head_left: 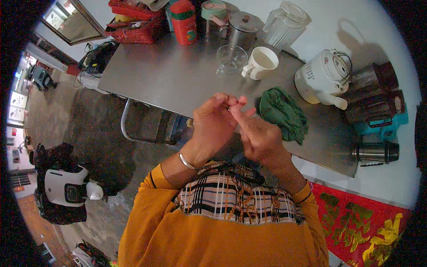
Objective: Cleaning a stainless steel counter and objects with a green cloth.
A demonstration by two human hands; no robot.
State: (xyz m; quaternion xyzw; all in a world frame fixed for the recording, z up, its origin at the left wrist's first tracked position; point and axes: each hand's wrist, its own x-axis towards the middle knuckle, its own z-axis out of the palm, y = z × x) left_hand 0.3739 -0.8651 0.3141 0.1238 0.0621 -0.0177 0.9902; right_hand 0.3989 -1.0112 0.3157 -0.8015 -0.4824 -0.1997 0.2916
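My left hand [213, 122], with a silver bangle at its wrist, is raised in front of the near edge of the metal table. My right hand [261, 135] meets it there, and the fingertips of both come together. The fingers are bent and pinched; anything small between them is hidden. Just right of the hands lies a crumpled green cloth [283, 113] on the table. Beyond the fingers stand a white mug [262, 62] and a clear glass cup [232, 60]. Neither hand touches these.
Along the wall, the metal table [155, 75] carries a red basket [138, 29], a red canister [183, 24], a lidded pot [243, 29], a clear pitcher [284, 26], a white kettle [322, 78] and a dark tumbler [378, 152]. A white scooter [66, 186] stands at left.
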